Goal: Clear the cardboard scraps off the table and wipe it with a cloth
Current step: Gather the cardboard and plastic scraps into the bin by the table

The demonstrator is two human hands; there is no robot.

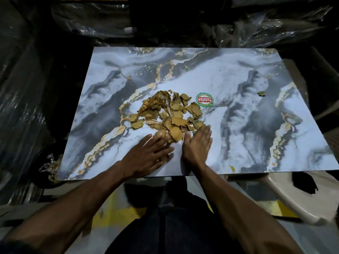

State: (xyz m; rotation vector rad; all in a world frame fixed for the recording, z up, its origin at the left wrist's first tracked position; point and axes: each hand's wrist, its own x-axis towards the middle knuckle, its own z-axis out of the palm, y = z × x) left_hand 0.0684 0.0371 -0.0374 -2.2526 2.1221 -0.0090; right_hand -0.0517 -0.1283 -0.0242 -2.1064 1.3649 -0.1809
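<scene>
Dim, dark surroundings; lit table [238, 143] (wide-angle edge warping).

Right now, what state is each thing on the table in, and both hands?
cardboard scraps: heaped in one pile mid-table, not yet cleared.
stray scrap: lying apart, far right of the pile.
left hand: flat, fingers straight, at the pile's near edge.
right hand: flat, fingers straight, touching the pile's near right edge.
table: unwiped, specks showing.
round sticker: stuck flat.

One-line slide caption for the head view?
Both hands, left hand and right hand, lie flat beside a pile of cardboard scraps on the marble-patterned table; one stray scrap sits apart.
</scene>
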